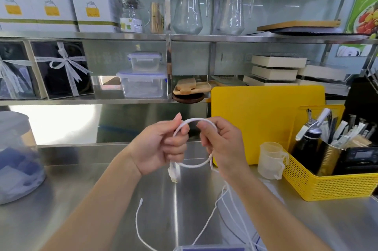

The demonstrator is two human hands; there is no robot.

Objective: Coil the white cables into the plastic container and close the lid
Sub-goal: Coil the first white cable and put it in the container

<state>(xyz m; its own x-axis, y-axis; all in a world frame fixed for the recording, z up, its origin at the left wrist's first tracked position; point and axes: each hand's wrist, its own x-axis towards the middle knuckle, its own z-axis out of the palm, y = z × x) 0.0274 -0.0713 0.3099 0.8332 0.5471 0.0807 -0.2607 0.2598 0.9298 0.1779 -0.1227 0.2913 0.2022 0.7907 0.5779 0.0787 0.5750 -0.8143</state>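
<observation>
A white cable (pixel 195 121) is bent into a loop held above the steel counter. My left hand (pixel 159 146) pinches the loop's left side, and the cable's plug end (pixel 173 173) hangs just below that hand. My right hand (pixel 222 144) grips the loop's right side. From there the cable trails down to the counter, where more white cable (pixel 139 222) lies loose. At the bottom edge of the view a clear plastic container (pixel 210 248) with a blue-tinted rim shows only partly. Whether it has a lid on it cannot be seen.
A yellow perforated basket (pixel 327 185) with utensils and a dispenser bottle stands at the right, with a translucent measuring cup (pixel 271 160) beside it. A yellow cutting board (pixel 266 119) leans behind. A large clear jar (pixel 16 158) sits at the left. Shelves above hold lidded plastic boxes (pixel 143 85) and pitchers.
</observation>
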